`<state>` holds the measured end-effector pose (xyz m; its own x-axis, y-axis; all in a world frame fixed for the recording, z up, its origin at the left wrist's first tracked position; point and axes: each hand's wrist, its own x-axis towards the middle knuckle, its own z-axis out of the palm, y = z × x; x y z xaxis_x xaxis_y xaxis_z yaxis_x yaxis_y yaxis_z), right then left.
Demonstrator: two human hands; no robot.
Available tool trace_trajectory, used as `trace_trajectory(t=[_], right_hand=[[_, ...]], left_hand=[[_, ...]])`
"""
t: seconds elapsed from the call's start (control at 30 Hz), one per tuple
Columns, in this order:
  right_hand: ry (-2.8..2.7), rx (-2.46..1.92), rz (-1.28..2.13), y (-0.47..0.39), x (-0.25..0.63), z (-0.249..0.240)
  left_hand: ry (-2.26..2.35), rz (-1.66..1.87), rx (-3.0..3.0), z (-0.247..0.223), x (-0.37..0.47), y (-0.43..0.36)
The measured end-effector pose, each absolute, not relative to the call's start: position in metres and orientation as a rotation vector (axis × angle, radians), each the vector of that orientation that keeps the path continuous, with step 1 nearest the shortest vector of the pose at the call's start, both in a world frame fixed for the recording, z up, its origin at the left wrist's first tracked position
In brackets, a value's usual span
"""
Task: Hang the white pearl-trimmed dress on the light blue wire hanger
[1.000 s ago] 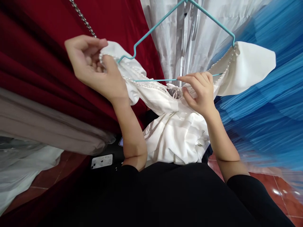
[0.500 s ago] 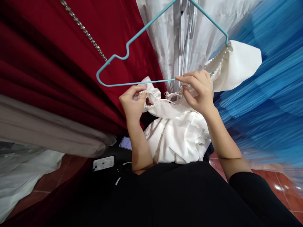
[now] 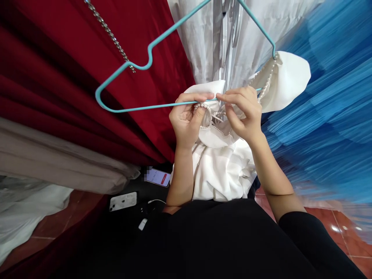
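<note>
A white dress (image 3: pixel 223 170) with a pearl-trimmed neckline lies gathered in front of my body. One of its shoulders (image 3: pixel 292 79) hangs on the right end of a light blue hanger (image 3: pixel 145 107). My left hand (image 3: pixel 186 122) pinches the other pearl-edged shoulder piece, its fingers close against the hanger's lower bar. At that bar my right hand (image 3: pixel 245 110) is closed, index fingertip on it and almost touching my left fingers. White fabric passes behind my right hand, so part of its hold is hidden.
Red cloth (image 3: pixel 162 46) hangs at left with a beaded chain (image 3: pixel 110 35). White drapery and metal poles (image 3: pixel 228 42) stand behind the hanger; blue tulle (image 3: pixel 328 128) fills the right. Two phones, one pale-backed (image 3: pixel 123 201) and one lit (image 3: pixel 158 177), lie on a black surface.
My left hand has moved right and up along the bar, bringing the shoulder piece close to my right hand. The hanger's left end has swung left and lower.
</note>
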<state>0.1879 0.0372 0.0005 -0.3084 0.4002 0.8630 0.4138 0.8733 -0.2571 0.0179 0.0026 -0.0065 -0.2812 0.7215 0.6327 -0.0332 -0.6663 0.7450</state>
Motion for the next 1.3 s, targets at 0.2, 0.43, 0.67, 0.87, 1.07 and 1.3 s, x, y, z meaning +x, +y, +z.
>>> trace_trajectory(t=[0.2,0.43,0.67,0.87,1.07,1.3], right_hand=[[-2.02,-0.624,-0.015,0.039,0.199,0.014],[-1.588,-0.779,-0.315,0.106,0.243,0.022],[-1.55,-0.921,-0.199,0.122,0.272,0.045],[-1.433,-1.236,-0.102,0.108,0.286,0.064],[-1.579,-1.362,0.111,0.084,0.315,0.039],[-2.051,-1.113,0.261,0.017,0.292,0.037]], left_hand=[[0.817,1.983,1.493,-0.004,0.016,0.003],[0.758,2.012,1.518,-0.01,0.015,0.009],[0.69,2.068,1.535,-0.019,-0.002,0.026],[0.519,2.091,1.553,-0.024,-0.011,0.037],[0.483,2.109,1.504,-0.025,-0.006,0.04],[0.478,2.116,1.445,-0.028,0.002,0.042]])
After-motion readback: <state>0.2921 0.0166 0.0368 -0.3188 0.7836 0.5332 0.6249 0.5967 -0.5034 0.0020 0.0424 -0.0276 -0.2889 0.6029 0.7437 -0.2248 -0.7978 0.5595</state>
